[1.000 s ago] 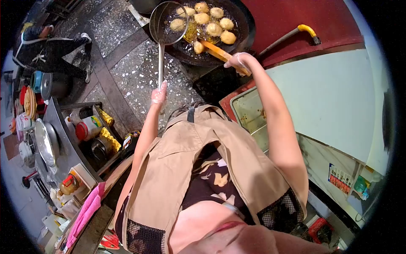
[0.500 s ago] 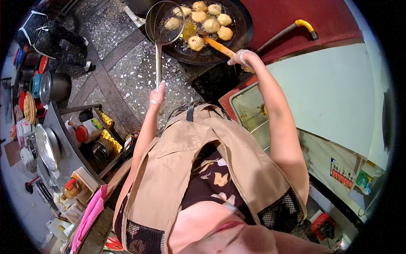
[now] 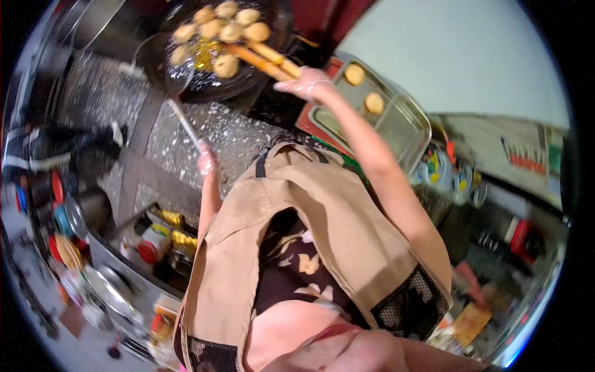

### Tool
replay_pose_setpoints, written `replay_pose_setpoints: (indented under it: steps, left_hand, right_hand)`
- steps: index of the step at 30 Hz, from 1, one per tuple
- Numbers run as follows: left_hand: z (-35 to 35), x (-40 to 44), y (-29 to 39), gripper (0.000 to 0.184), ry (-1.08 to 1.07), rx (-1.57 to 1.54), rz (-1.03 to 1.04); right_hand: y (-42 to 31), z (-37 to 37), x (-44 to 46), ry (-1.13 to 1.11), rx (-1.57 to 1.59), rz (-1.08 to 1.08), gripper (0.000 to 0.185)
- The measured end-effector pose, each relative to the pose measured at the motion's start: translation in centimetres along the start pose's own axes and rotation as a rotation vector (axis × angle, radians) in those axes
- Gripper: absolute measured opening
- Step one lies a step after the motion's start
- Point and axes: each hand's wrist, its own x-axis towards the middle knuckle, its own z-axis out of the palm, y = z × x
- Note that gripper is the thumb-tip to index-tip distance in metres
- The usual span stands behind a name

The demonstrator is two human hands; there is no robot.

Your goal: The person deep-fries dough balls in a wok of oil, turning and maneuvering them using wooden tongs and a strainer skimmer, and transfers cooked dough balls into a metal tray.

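Observation:
My left hand [image 3: 208, 159], in a clear plastic glove, is closed around the handle of a mesh skimmer [image 3: 184, 121]. The skimmer's round hoop is at the near left side of a black wok [image 3: 245, 88]. Long wooden chopsticks [image 3: 263, 60] are in my gloved right hand [image 3: 307, 84], their tips reaching into the wok. Several golden fried dough balls [image 3: 232, 31] sit in the bubbling oil. One ball [image 3: 225, 66] lies nearer to me, just below the chopstick tips. Whether the tips touch a ball I cannot tell.
Right of the wok, a metal tray [image 3: 400, 130] holds two pale round pieces [image 3: 354, 74]. A light green surface [image 3: 446, 56] lies beyond it. At left are a cart with jars [image 3: 155, 242], a dark pot [image 3: 93, 208] and another person's dark-clothed legs [image 3: 68, 146].
My view has swung, putting the wok further left and showing more of the metal tray with its pieces. The chopsticks now appear spread apart. Both hands keep their holds.

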Motion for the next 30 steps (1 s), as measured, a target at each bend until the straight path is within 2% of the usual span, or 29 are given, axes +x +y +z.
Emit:
replay_pose_setpoints:
  steps: [1,3,4,5,7,8,9,10,12,14,17,19,23,27,29,30]
  left_hand:
    - [0.6,1.5,-1.4,0.066,0.012,-0.077,0.012]
    - [0.8,0.9,-0.7,0.065,-0.019,-0.222,0.000]
    - [0.6,-1.1,1.0,0.064,-0.043,-0.263,-0.065]
    - [0.4,-1.4,0.7,0.064,-0.098,-0.315,0.029]
    - [0.7,-1.4,1.0,0.065,-0.063,-0.276,0.006]
    - [0.8,-1.4,1.2,0.065,-0.071,-0.265,0.010]
    - [0.9,-1.5,1.6,0.065,-0.050,-0.287,-0.070]
    - [1.1,-1.6,1.7,0.066,-0.026,-0.311,-0.150]
    - [1.1,-1.6,1.7,0.066,-0.030,-0.293,-0.134]
    - [1.2,-1.7,1.8,0.067,-0.030,-0.280,-0.118]
    - [1.4,-1.8,2.0,0.067,0.015,-0.236,-0.108]
    - [1.0,-1.3,1.4,0.068,-0.035,-0.211,-0.087]
    - [0.5,1.2,-0.5,0.068,-0.059,-0.265,-0.074]
    - [0.9,-1.1,1.5,0.068,-0.029,-0.245,-0.009]
    - [0.8,-2.1,2.3,0.066,-0.050,-0.238,-0.117]
    - [0.8,-2.3,2.4,0.066,-0.045,-0.239,-0.118]
  right_hand:
    - [-0.1,0.3,-1.0,-0.014,0.031,0.037,0.080]
    - [2.1,2.9,-2.3,0.062,0.367,0.057,0.078]
    - [3.1,3.5,-3.3,0.011,0.551,0.014,0.074]
    - [4.8,4.6,-3.8,0.040,0.602,0.055,0.064]
    - [7.7,5.6,-6.3,0.088,0.880,0.114,0.052]
    - [9.5,6.5,-7.3,0.167,0.958,0.138,0.047]
    - [11.5,7.6,-8.0,0.245,1.032,0.161,0.043]
    - [14.1,8.8,-8.4,0.235,1.128,0.224,0.044]
    - [18.3,11.0,-9.3,0.221,1.223,0.286,0.046]
    - [20.8,12.4,-10.0,0.176,1.730,0.454,0.055]
    - [22.6,13.5,-9.7,0.053,1.889,0.527,0.061]
    - [23.4,14.2,-8.7,-0.004,1.889,0.537,0.063]
    - [24.7,14.6,-5.3,0.022,1.914,0.495,0.060]
    - [24.6,13.6,-3.4,0.017,1.807,0.478,0.057]
    - [24.2,13.0,-2.9,0.232,1.596,0.524,0.054]
    - [24.3,13.3,-2.9,0.227,1.595,0.523,0.054]
